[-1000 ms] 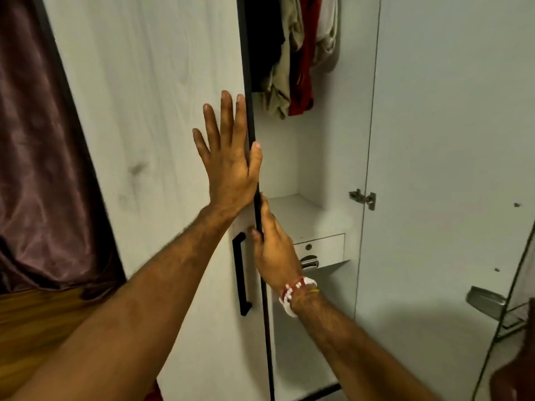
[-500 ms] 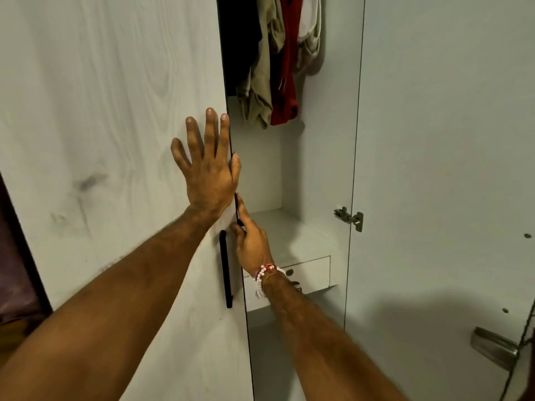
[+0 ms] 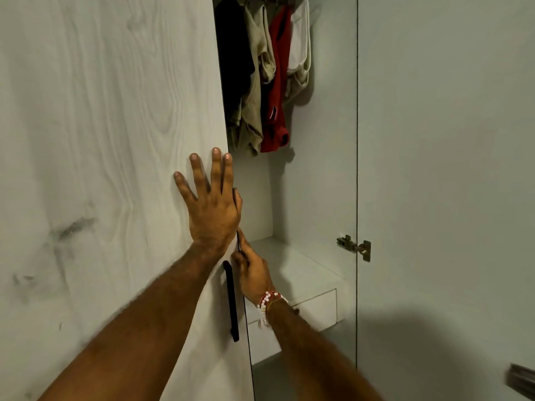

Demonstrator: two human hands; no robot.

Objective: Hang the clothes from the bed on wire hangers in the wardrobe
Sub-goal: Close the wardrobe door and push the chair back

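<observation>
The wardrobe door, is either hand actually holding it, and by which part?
The right hand grips the wardrobe door by its free edge, beside the black handle. The left hand only presses flat on its face.

The wardrobe opening is a narrow upright gap between the left door [image 3: 115,140] and the open right door [image 3: 434,169]. Hanging clothes [image 3: 269,82] fill its upper part. Below them the space is free down to the shelf [image 3: 295,264] above the drawer [image 3: 315,308]. The left hand [image 3: 211,209] lies flat on the left door, and the right hand [image 3: 252,273] grips that door's edge, partly blocking the gap there.
</observation>
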